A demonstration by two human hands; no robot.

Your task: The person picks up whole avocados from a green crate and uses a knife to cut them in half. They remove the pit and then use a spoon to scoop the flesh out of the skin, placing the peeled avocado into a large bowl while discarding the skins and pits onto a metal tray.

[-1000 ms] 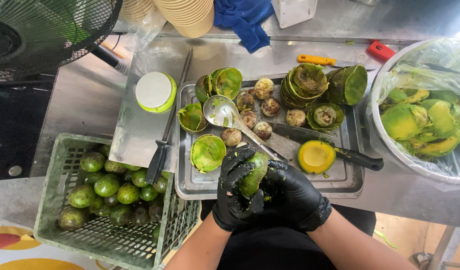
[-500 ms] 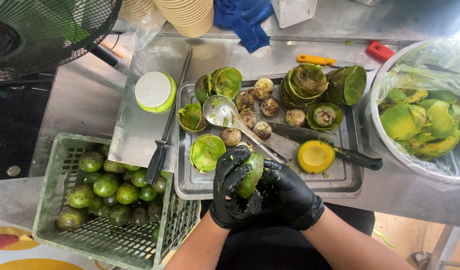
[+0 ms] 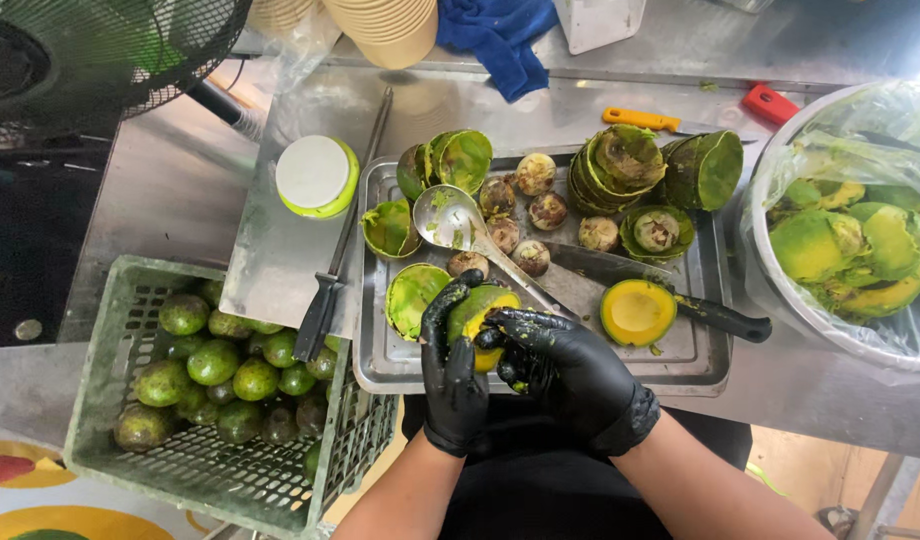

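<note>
Over metal tray, avocado half now flesh-up between both hands' fingers.

We see both our hands in black gloves, close together below us. Our left hand curls upright, fingers closed. Our right hand presses against it, fingertips bent inward.

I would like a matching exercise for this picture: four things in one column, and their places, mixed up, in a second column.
Things:
1. whole avocados
2. peeled avocado flesh
3. metal spoon
4. avocado half

Places:
A. in the bag-lined bowl at the right
B. between the gloved left hand and right hand
C. in the green crate
D. on the metal tray

Pairs: 1-C, 2-A, 3-D, 4-B
</note>
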